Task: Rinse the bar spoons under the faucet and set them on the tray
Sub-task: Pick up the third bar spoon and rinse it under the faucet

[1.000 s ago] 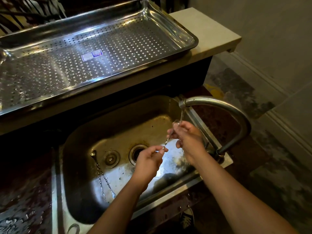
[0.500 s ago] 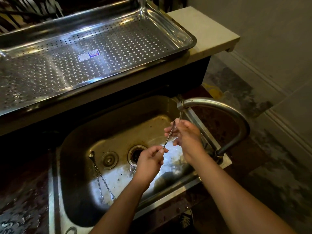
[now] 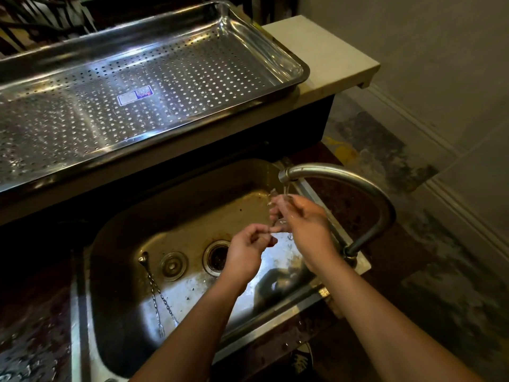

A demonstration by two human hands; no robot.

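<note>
Your left hand (image 3: 248, 248): fingers curled, pinching the lower end of the bar spoon (image 3: 273, 194). Your right hand (image 3: 304, 223): grips its upper part under the faucet (image 3: 338, 173), near the sink (image 3: 115, 238) right rim. Tray (image 3: 289, 60): behind, well apart.

The back right corner of the sink (image 3: 176, 213) is crowded: the faucet (image 3: 347, 175) arches in over the right rim, and just under its spout the left hand (image 3: 245, 249) and right hand (image 3: 303, 224) hold a blurred bar spoon (image 3: 273, 194) between them. The left half of the basin stands open from above, with only a plug (image 3: 173, 266), the drain (image 3: 217, 256) and a chain (image 3: 158, 296) lying low on its floor. Behind the sink a ledge (image 3: 330, 59) rises like a step, and the tray (image 3: 298, 68) on it lies open on top, reachable over its raised rim.
</note>
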